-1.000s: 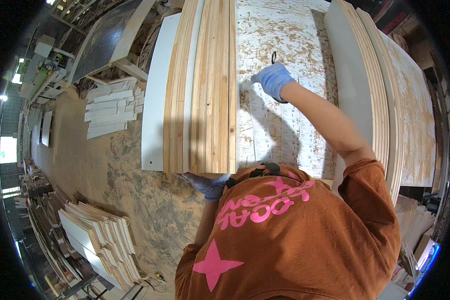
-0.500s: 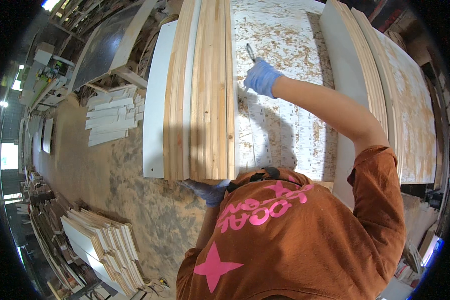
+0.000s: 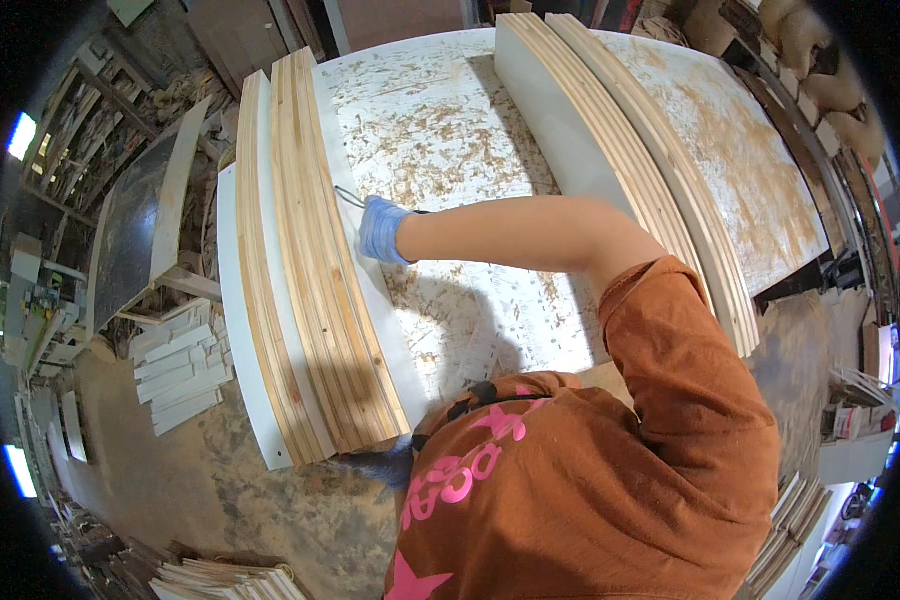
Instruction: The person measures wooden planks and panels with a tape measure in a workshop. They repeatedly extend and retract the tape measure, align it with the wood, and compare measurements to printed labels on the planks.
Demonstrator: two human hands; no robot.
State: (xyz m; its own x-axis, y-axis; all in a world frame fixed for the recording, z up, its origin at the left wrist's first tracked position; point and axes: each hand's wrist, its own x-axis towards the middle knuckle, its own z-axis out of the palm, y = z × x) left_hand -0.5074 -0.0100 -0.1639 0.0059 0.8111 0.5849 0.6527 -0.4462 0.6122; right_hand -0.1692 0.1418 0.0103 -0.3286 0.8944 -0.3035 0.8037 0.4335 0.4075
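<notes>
My right hand (image 3: 383, 231), in a blue glove, is closed around a thin, dark, looped metal tool (image 3: 348, 197). It sits against the inner side of the left stack of boards (image 3: 315, 240), whose pale layered wooden edges face up between white panels. My left hand (image 3: 385, 462), also gloved in blue, is at the near end of that stack, low beside my body. Its fingers are hidden by the boards and my brown sleeve. Between the stacks lies the worn white tabletop (image 3: 440, 130), scuffed with brown marks.
Another group of boards (image 3: 620, 140) stands on edge to the right on the table. White strips (image 3: 180, 365) lie piled on the dusty floor (image 3: 270, 520) at left, below a dark-topped bench (image 3: 130, 235). More boards (image 3: 225, 580) are stacked at the lower left.
My right hand, with the looped tool, has come closer to the left stack's inner side. The whole view has turned, so the stacks appear farther left and tilted. My left hand stays at the stack's near end.
</notes>
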